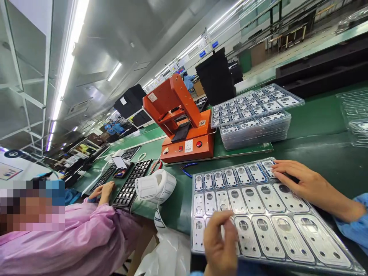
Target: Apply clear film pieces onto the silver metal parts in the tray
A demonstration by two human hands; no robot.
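Note:
A clear plastic tray (230, 186) of silvery rectangular plates lies in front of me at the lower right. Plates in its far row have blue edges. My right hand (306, 184) rests at the tray's far right corner, fingers stretched over a blue-edged plate (268, 168). Over the near left part of the tray is my left hand (221, 241), its fingers bent and blurred; whether they hold anything cannot be made out. Beyond the tray stands an orange press (188, 147), and right of it a stack of filled clear trays (255, 132).
White label rolls (156, 186) sit left of the tray, above a white plastic bag (169, 253). A person in pink (86, 237) works at the left, beside a black gridded tray (133, 180). More clear trays (356, 115) lie at the right edge.

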